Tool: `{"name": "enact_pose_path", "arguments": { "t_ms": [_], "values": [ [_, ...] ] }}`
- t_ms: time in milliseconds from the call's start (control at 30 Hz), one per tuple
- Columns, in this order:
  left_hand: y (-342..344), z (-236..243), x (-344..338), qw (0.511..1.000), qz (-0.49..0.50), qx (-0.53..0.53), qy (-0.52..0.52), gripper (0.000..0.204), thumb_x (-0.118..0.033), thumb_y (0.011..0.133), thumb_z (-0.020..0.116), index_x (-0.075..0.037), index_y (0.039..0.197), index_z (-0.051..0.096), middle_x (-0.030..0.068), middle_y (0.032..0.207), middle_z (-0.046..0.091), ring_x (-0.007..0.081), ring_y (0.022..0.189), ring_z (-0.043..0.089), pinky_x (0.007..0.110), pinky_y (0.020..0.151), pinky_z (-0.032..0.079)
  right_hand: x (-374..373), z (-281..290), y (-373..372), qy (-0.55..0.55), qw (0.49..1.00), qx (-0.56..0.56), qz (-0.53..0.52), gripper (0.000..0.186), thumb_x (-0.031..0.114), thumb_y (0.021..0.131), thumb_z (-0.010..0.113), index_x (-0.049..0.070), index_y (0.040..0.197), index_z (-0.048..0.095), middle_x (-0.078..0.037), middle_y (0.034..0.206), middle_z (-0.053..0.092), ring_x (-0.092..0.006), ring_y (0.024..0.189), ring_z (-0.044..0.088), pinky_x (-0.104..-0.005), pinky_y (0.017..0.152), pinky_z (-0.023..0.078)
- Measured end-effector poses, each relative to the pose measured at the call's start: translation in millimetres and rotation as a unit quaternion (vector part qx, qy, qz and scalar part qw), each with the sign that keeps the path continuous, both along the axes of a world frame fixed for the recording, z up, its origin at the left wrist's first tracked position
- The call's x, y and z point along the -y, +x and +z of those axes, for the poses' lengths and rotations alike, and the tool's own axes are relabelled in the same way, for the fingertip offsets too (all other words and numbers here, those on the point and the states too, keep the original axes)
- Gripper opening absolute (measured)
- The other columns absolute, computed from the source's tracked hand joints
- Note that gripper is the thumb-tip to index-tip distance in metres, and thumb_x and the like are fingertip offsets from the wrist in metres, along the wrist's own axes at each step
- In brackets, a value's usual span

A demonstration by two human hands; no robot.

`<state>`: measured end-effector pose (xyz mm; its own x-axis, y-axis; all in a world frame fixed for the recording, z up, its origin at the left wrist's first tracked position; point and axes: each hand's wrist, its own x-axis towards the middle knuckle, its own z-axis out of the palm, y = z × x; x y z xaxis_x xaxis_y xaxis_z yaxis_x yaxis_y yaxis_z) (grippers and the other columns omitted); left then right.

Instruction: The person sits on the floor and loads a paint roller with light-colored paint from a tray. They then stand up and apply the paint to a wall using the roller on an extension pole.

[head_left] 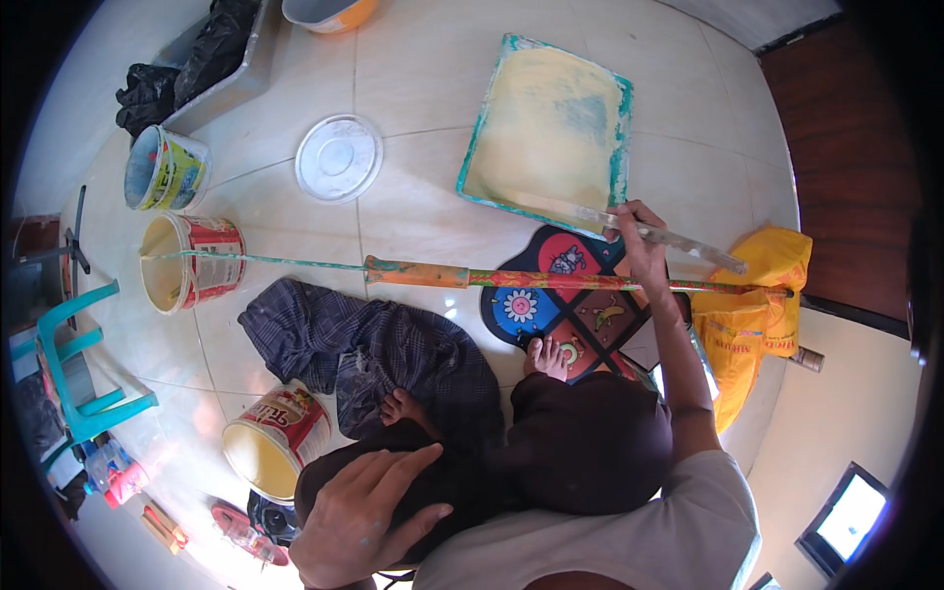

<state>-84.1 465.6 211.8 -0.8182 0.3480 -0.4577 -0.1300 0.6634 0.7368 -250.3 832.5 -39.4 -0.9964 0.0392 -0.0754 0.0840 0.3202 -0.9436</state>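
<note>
My right hand point(639, 236) is closed around a long, flat, pale strip point(693, 246) at the lower right corner of a turquoise-edged tray point(627, 138). A smooth layer of cream-coloured material point(541, 128) covers most of the tray, with a bluish patch toward its right side. The strip's left end lies along the tray's near edge. Over my left knee, my left hand point(359, 516) is empty, its fingers apart and marked with small paint-like spots. Between me and the tray stretches a long painted pole with an orange grip point(418, 272); its thin left end reaches over a red-and-white bucket point(211, 251).
A mat with colourful pictures point(521, 305) lies by my foot, beside a dark plaid cloth point(413, 344). Yellow bags point(733, 344) stand at right. Left are another bucket point(285, 433), a yellow-green pail point(177, 172), a round lid point(339, 157) and a green plastic chair point(88, 344).
</note>
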Motion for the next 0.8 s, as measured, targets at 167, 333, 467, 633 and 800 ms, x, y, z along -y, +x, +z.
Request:
{"name": "enact_pose_path", "arguments": {
  "t_ms": [167,333,467,633,800],
  "values": [
    [1.0,-1.2,0.6,1.000,0.000,-0.002,0.005,0.048,-0.020,0.082,0.071,-0.003,0.125,0.057,0.0162,0.113,0.063,0.0324,0.101,0.063,0.039,0.087,0.050,-56.7,11.2,-1.6,0.000,0.999,-0.018,-0.040,0.026,0.020,0.099,0.052,-0.002,0.092,0.064,-0.004,0.072,0.061,-0.0088,0.062,0.058,-0.0226,0.057,0.047],
    [-0.9,1.8,-1.6,1.000,-0.007,-0.010,0.007,0.048,-0.020,0.082,0.071,-0.004,0.125,0.057,0.0161,0.112,0.064,0.0321,0.100,0.064,0.039,0.087,0.051,-52.4,4.1,3.3,-0.025,0.996,-0.018,-0.084,0.025,0.018,0.099,0.051,-0.003,0.092,0.064,-0.006,0.074,0.063,-0.0107,0.064,0.060,-0.0240,0.060,0.050],
    [-2.5,0.4,-4.4,1.000,-0.009,-0.016,0.004,0.049,-0.019,0.081,0.071,-0.004,0.126,0.057,0.0160,0.111,0.064,0.0318,0.099,0.064,0.039,0.086,0.051,-34.5,-2.2,10.7,-0.025,0.998,0.025,-0.045,0.028,0.023,0.098,0.056,-0.003,0.094,0.064,-0.009,0.080,0.066,-0.0122,0.066,0.062,-0.0255,0.065,0.052],
    [-2.1,-0.6,-5.8,1.000,-0.004,-0.010,0.002,0.049,-0.018,0.081,0.071,-0.004,0.125,0.057,0.0160,0.111,0.064,0.0314,0.100,0.064,0.039,0.086,0.051,-40.8,-12.9,-6.2,-0.059,0.996,0.003,-0.068,0.032,0.027,0.096,0.060,-0.004,0.096,0.064,-0.009,0.079,0.065,-0.0132,0.065,0.062,-0.0276,0.066,0.052],
    [-2.0,-1.0,-6.0,1.000,-0.003,-0.009,0.002,0.048,-0.019,0.082,0.071,-0.003,0.125,0.057,0.0163,0.111,0.064,0.0316,0.100,0.064,0.039,0.086,0.051,-49.4,-22.8,-29.8,-0.113,0.987,-0.015,-0.109,0.034,0.027,0.096,0.059,-0.006,0.097,0.063,-0.008,0.078,0.062,-0.0136,0.066,0.062,-0.0274,0.066,0.052]
  ]
}}
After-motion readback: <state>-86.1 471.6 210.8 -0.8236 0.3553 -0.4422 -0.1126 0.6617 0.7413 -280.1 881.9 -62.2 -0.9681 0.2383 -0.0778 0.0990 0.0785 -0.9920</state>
